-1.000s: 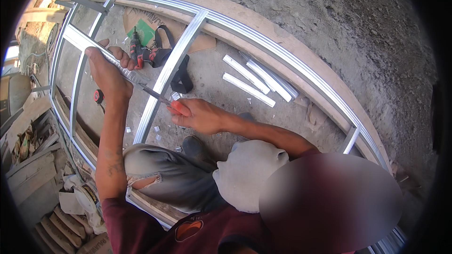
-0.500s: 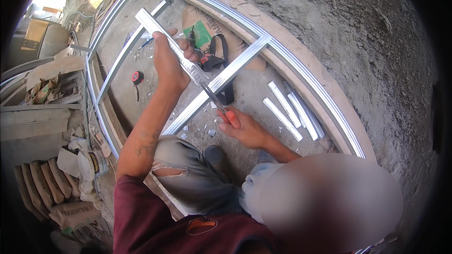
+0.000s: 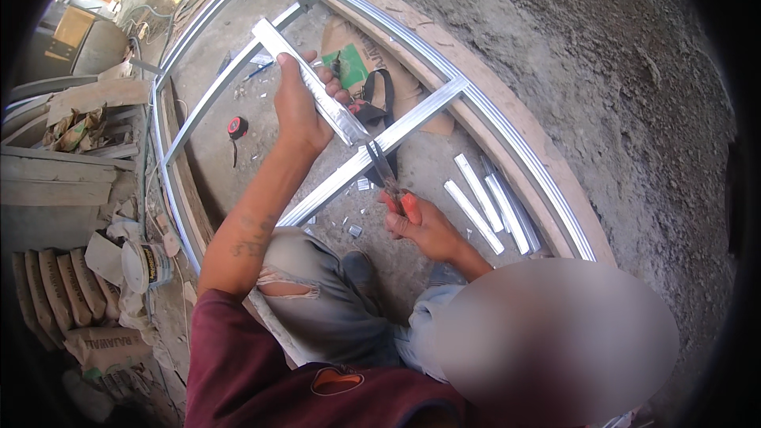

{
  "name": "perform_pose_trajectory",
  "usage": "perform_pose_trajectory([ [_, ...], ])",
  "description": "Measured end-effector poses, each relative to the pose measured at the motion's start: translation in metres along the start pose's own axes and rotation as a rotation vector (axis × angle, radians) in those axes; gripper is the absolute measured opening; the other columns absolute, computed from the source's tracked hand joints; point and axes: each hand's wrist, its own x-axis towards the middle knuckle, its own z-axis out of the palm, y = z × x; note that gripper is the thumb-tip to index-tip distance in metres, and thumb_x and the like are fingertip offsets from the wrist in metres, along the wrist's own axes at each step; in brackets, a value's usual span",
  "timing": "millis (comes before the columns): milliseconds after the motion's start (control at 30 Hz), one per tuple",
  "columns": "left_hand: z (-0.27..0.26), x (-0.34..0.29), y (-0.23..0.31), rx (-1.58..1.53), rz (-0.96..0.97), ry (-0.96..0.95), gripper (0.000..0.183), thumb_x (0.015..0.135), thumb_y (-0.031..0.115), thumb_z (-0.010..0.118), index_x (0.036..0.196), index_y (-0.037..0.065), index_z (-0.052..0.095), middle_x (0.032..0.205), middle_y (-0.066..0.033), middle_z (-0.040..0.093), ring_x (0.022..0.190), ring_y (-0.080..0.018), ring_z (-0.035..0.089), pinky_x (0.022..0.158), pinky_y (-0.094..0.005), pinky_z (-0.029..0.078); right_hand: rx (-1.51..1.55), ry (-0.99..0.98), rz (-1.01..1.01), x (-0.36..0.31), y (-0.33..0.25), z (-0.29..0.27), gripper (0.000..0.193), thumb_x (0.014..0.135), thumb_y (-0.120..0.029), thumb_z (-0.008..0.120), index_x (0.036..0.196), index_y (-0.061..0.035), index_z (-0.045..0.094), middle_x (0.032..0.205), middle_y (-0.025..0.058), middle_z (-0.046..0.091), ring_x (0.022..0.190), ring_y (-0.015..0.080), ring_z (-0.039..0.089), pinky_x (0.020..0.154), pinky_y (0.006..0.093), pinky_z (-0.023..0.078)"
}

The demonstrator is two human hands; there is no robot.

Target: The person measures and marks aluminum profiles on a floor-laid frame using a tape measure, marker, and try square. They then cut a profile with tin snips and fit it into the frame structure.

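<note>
My left hand (image 3: pixel 305 111) is closed round a short silver metal channel (image 3: pixel 273 38), holding it on a slant above a larger metal frame (image 3: pixel 432 103). The channel's lower end looks creased and cut. In my right hand (image 3: pixel 428 230) is a pair of tin snips (image 3: pixel 385 168) with red handles. Its blades are parted and lie just by the channel's lower end; whether they touch it I cannot tell. Small metal offcuts (image 3: pixel 355 231) are scattered on the ground below.
Several cut metal strips (image 3: pixel 473 206) lie right of my right hand. A red and black tape measure (image 3: pixel 236 127) rests inside the frame, left of my left forearm. A black strap (image 3: pixel 386 87) lies on brown sacking. Stacked sacks (image 3: pixel 59 289) and a white bucket (image 3: pixel 147 265) stand at left.
The snips have drawn slightly back from the channel's end, and their blades now show parted. Both hands appear a little further right and lower, while the whole view has shifted somewhat.
</note>
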Motion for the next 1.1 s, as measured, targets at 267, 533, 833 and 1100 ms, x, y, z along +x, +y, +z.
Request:
perform_pose_trajectory([
  [267,0.005,-0.007,0.001,-0.009,0.0,0.021,0.047,0.107,0.05,0.038,0.122,0.006,0.045,0.078,-0.0054,0.047,0.063,-0.0136,0.045,0.053,-0.0288,0.044,-0.036,0.001,0.017,0.002,-0.001,-0.002,0.052,0.098,-0.033,0.065,0.137,0.0002,0.055,0.098,0.003,0.062,0.086,0.0104,0.057,0.079,0.0289,0.05],
  [533,0.0,0.0,-0.001,-0.038,-0.028,0.072,0.046,0.107,0.05,0.038,0.122,0.007,0.045,0.08,-0.0059,0.047,0.063,-0.014,0.045,0.054,-0.0295,0.045,-0.004,-0.061,0.022,0.0,-0.005,-0.001,0.053,0.1,-0.035,0.062,0.138,0.0003,0.051,0.1,0.0043,0.059,0.089,0.0134,0.059,0.081,0.0308,0.052],
  [833,-0.006,0.007,-0.003,-0.009,-0.037,-0.02,0.053,0.104,0.058,0.042,0.119,0.008,0.045,0.079,-0.0052,0.045,0.06,-0.0111,0.042,0.051,-0.025,0.04,-0.023,-0.072,-0.015,0.004,0.002,-0.007,0.051,0.101,-0.034,0.06,0.137,-0.0001,0.05,0.101,0.0055,0.059,0.093,0.0147,0.059,0.084,0.0325,0.052],
  [1100,-0.01,0.01,0.008,0.061,-0.025,-0.196,0.064,0.091,0.079,0.043,0.088,0.015,0.045,0.058,-0.0004,0.039,0.05,-0.0155,0.042,0.061,-0.0355,0.048,-0.154,0.034,-0.1,0.002,-0.004,-0.009,0.05,0.098,-0.033,0.065,0.132,0.0022,0.054,0.108,0.0078,0.062,0.1,0.0156,0.061,0.088,0.0322,0.05],
])
